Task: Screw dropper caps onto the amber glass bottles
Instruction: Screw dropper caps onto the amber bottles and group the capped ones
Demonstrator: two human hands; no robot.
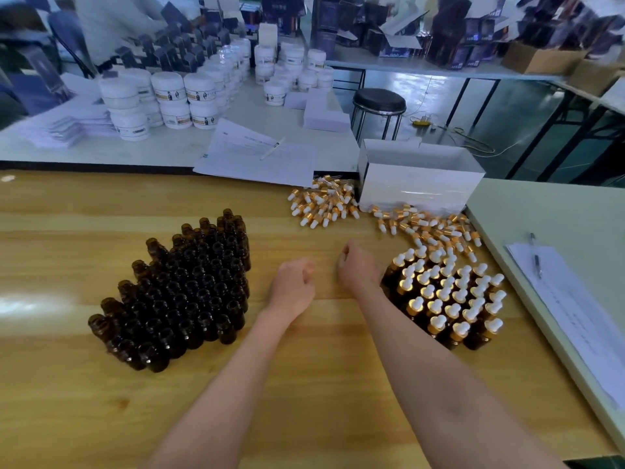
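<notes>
amber bottles (176, 292) stand uncapped in a block on our left of the wooden table (236, 384), capped bottles (449, 299) on our right. between them our left hand (294, 286) and right hand (355, 265) rest loosely curled, nothing seen in either. beyond, loose dropper caps (429, 231) lie heaped before a white box (419, 184).

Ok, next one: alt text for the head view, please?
A person's left hand and right hand rest loosely curled and seemingly empty on a wooden table, between uncapped amber bottles on the left and capped bottles on the right. Loose dropper caps lie beyond, beside a white box.
</notes>
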